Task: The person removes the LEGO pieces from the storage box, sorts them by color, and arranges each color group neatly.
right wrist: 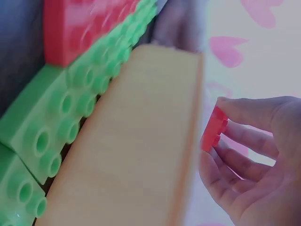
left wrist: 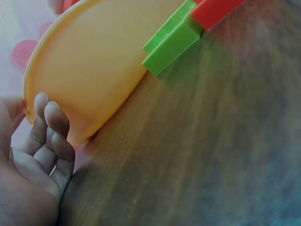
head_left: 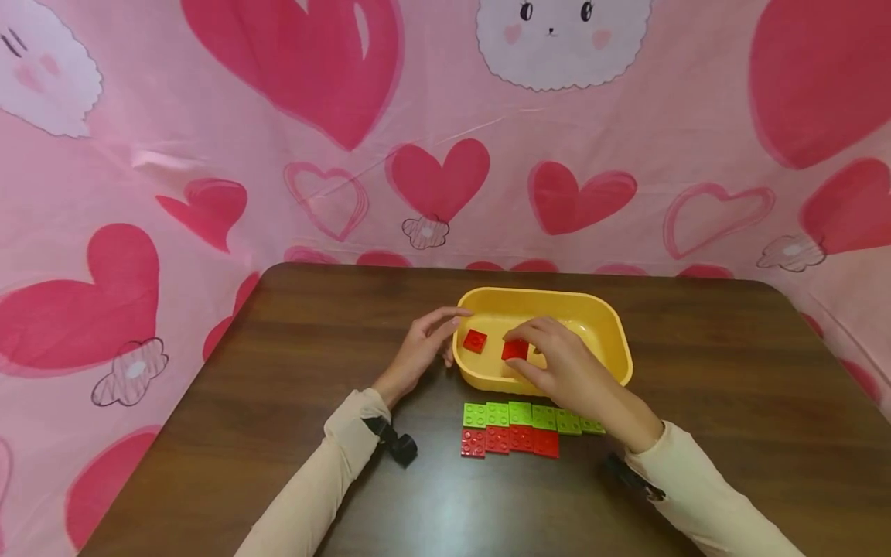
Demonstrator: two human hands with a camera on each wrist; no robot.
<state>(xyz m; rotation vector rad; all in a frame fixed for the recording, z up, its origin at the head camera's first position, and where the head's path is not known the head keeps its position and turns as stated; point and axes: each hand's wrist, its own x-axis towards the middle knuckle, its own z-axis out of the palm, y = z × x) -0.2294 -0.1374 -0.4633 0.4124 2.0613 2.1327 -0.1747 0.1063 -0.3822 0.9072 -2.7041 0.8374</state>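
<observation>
A red toy building brick [head_left: 515, 350] is pinched between the thumb and fingers of my right hand [head_left: 567, 367], over the yellow tub [head_left: 612, 340]. In the right wrist view the same red brick [right wrist: 214, 128] shows its studs toward the palm. My left hand [head_left: 420, 348] is at the tub's left end, its upper fingers at the rim. The left wrist view shows the other fingers of the left hand [left wrist: 40, 155] loosely bent beside the tub's outer wall. Another red brick [head_left: 476, 341] lies inside the tub at the left.
In front of the tub, a row of green bricks [head_left: 520, 413] lies against a shorter row of red bricks [head_left: 497, 439]. Part of the green row is behind my right forearm. The brown table [head_left: 334, 333] ends at a pink heart-patterned cloth [head_left: 257, 139].
</observation>
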